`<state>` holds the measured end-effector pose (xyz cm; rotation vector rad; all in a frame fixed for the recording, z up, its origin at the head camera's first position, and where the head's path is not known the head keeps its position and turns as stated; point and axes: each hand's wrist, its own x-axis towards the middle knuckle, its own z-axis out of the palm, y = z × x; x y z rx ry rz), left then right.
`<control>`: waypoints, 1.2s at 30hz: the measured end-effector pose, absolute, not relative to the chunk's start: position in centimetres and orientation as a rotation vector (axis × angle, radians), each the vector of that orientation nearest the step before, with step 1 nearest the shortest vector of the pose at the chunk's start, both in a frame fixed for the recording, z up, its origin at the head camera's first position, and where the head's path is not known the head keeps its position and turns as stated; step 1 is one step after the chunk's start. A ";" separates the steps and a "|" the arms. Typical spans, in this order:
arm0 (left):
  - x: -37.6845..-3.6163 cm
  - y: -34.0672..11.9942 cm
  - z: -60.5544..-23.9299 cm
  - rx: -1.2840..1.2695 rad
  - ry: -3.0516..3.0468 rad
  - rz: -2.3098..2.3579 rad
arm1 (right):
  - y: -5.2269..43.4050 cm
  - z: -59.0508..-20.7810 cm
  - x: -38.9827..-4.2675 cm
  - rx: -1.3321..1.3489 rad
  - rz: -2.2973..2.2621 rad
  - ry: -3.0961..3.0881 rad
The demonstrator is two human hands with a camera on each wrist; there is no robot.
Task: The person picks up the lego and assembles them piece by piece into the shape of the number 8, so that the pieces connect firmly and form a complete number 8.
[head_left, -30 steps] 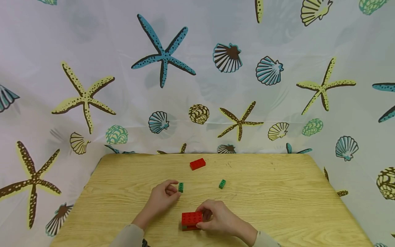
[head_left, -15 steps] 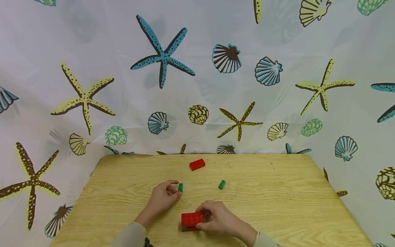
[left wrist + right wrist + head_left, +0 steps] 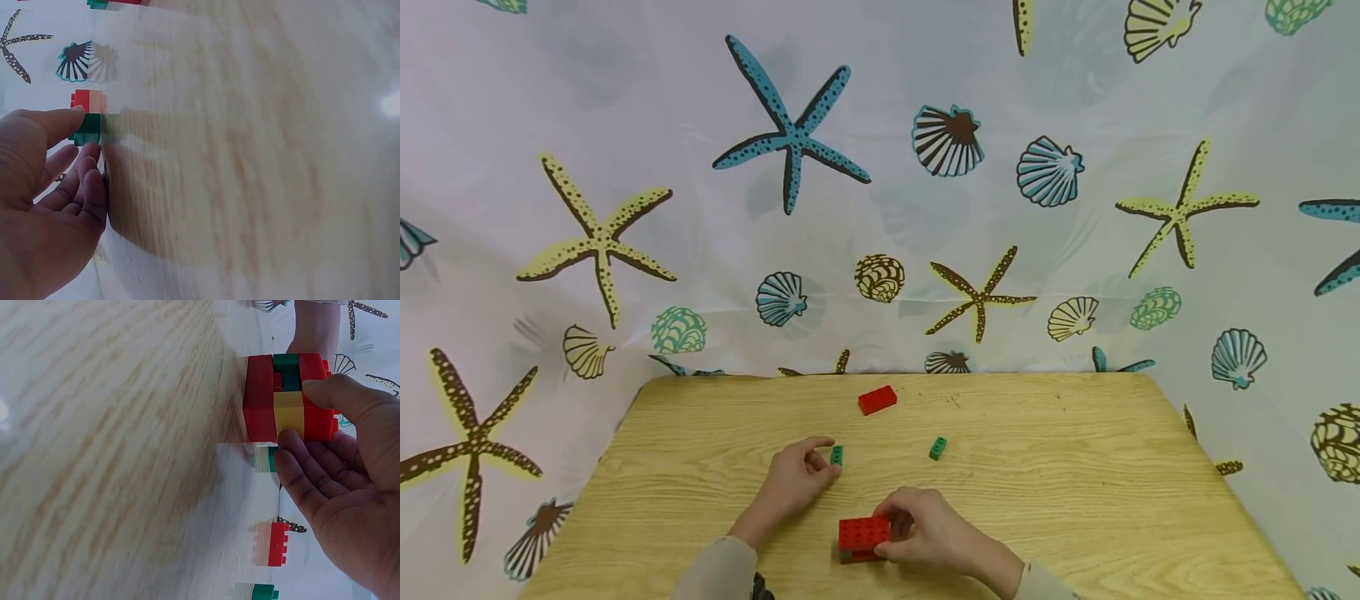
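A small green toy building brick (image 3: pixel 837 456) stands on the table between the thumb and fingers of my left hand (image 3: pixel 793 483). In the left wrist view, thumb and fingertips meet this brick (image 3: pixel 87 129) from opposite sides. My right hand (image 3: pixel 928 529) grips the right end of a brick stack (image 3: pixel 863 537). Seen in the right wrist view, the stack has a red bottom brick (image 3: pixel 259 400), a green brick (image 3: pixel 286 372) and a yellow brick (image 3: pixel 289 414) in the middle, and a red top brick (image 3: pixel 317 415). Its thumb lies on the top brick, fingertips by the yellow one.
Beyond the hands lie a long red brick (image 3: pixel 877 400) and, to the right, a second small green brick (image 3: pixel 938 448). The wooden table (image 3: pixel 1075 483) ends at a white curtain (image 3: pixel 880 208) printed with starfish and shells.
Both hands and all the bricks keep their places. The whole head view shifts very slightly.
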<state>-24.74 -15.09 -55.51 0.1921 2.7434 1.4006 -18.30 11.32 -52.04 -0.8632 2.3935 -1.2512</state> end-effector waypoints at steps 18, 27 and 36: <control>-24.5 -15.4 -55.1 0.172 2.734 1.377 | 11.2 -52.1 -18.3 -0.884 -1.248 2.394; -23.8 -15.4 -54.2 0.212 2.707 1.398 | 11.2 -52.0 -18.2 -0.877 -1.243 2.390; -23.2 -15.3 -53.7 0.278 2.692 1.477 | 11.2 -52.2 -18.4 -0.893 -1.245 2.413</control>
